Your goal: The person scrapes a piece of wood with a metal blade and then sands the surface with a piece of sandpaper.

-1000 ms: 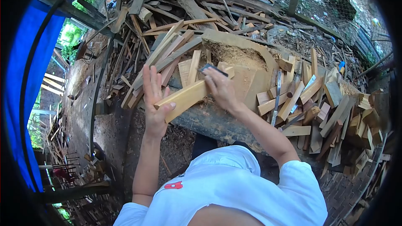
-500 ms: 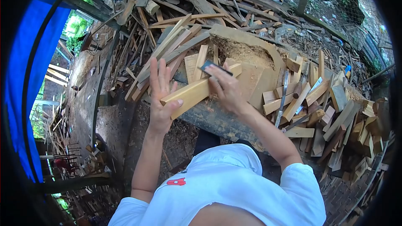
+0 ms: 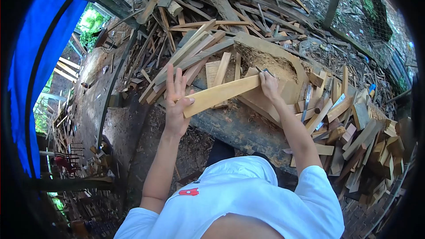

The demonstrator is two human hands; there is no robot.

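A flat, light wooden board (image 3: pixel 221 93) slants across the middle of the view, its near end at the left. My left hand (image 3: pixel 178 104) holds that end, with the thumb on the board's face and several fingers stretched up behind it. At the board's far right end is my right hand (image 3: pixel 269 84), its fingers closed on a small dark tool (image 3: pixel 264 71) that shows only in part. Behind the board, short wood pieces (image 3: pixel 222 68) lean beside a large hollowed block (image 3: pixel 290 57) holding sawdust.
A worn workbench (image 3: pixel 239 126) lies below the board. To the right are a long metal tool (image 3: pixel 306 102) and heaps of wood offcuts (image 3: pixel 365 128). Scrap planks (image 3: pixel 212 0) are piled at the back. A blue tarp (image 3: pixel 44 62) hangs at the left.
My right hand has moved right with the dark tool, from the board's middle to its far end. The board's broad face now shows more, and the view has shifted slightly.
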